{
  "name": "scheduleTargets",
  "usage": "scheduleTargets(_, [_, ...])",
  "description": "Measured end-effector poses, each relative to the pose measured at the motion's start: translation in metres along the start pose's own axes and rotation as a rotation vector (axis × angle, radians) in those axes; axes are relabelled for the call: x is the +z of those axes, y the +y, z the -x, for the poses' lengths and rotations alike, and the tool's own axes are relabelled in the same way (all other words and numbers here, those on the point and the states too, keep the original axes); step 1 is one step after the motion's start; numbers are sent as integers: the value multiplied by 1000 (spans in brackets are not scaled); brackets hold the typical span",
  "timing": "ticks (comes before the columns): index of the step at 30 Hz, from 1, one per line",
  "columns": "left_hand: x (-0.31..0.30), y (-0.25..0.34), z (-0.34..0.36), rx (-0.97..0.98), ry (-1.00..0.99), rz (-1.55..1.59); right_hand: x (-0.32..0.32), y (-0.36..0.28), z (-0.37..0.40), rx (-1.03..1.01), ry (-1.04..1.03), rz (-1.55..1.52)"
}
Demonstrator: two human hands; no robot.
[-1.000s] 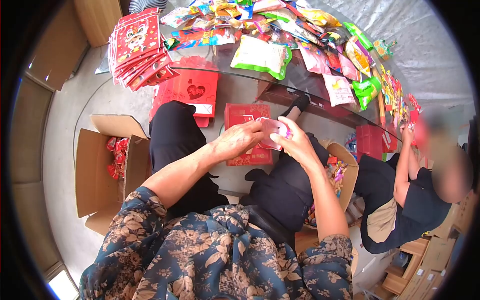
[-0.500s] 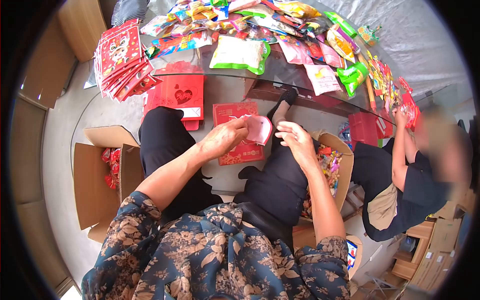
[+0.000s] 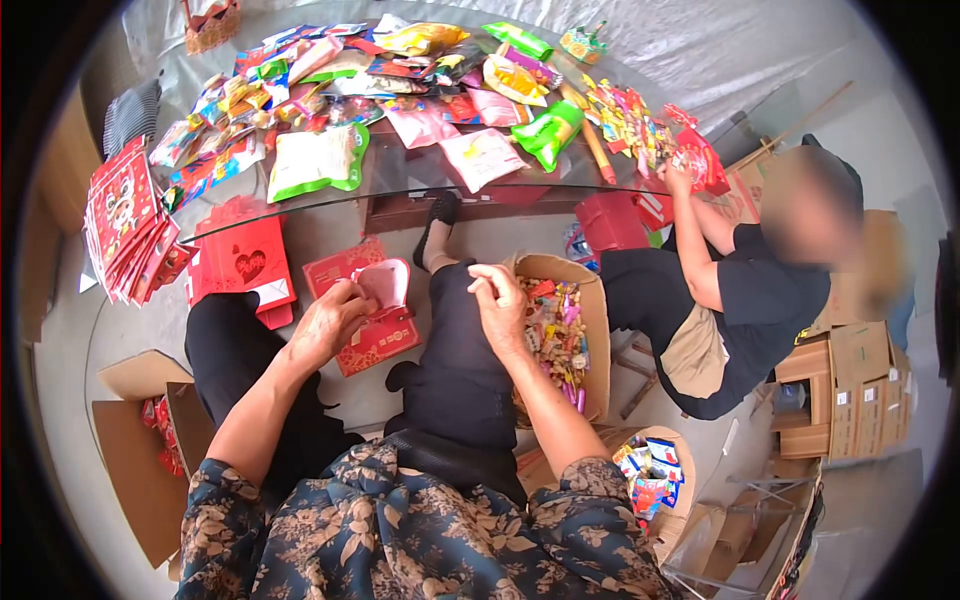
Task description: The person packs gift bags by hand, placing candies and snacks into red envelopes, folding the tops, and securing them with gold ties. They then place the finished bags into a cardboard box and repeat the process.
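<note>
One red gift bag [image 3: 386, 284] lies over the lap, its mouth pinched open by the left hand [image 3: 335, 318]. It looks light and crushable, best gripped at the rim. The right hand [image 3: 502, 305] hovers curled at the candy carton [image 3: 548, 266]; I cannot tell whether it holds anything.

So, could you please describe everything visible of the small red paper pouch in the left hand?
The small red paper pouch looks like thin glossy card, red outside and pale pink inside. Its mouth stands open, facing up. The left hand pinches its left edge. It rests against a flat red packet with gold print. The right hand is apart from it.
</note>
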State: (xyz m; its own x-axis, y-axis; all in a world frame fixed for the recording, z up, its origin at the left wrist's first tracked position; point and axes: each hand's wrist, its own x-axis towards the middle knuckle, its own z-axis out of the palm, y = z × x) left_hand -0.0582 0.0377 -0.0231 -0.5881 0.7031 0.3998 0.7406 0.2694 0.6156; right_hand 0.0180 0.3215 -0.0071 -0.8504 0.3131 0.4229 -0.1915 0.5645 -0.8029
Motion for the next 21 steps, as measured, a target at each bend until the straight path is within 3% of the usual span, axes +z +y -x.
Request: scheduleTargets(21, [0, -2, 2, -11, 24, -2, 6, -9, 6, -51, -14, 89])
